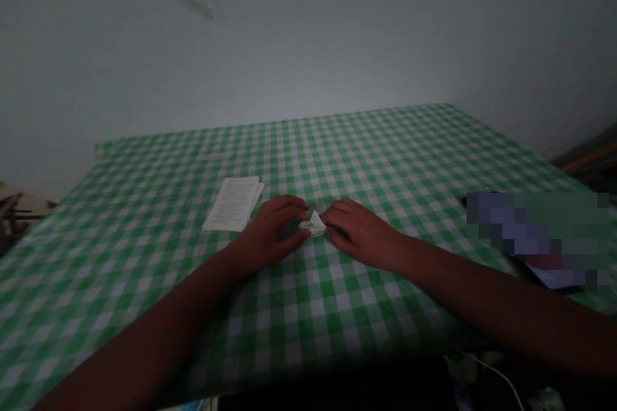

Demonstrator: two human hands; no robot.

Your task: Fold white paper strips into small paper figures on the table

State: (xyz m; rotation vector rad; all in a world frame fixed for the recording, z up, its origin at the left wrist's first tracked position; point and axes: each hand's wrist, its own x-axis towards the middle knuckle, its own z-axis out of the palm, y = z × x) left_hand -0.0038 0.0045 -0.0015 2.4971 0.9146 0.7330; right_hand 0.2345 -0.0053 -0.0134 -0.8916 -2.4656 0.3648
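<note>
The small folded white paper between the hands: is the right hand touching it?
Touching. In the head view, the right hand has its fingertips on the small folded white paper, with no green-and-white checked tablecloth showing between them.

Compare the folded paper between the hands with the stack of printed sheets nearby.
The folded paper is small and creased; the stack of printed sheets is larger and flat. The left hand and right hand pinch the folded paper; the stack lies unheld. Both are white paper.
</note>
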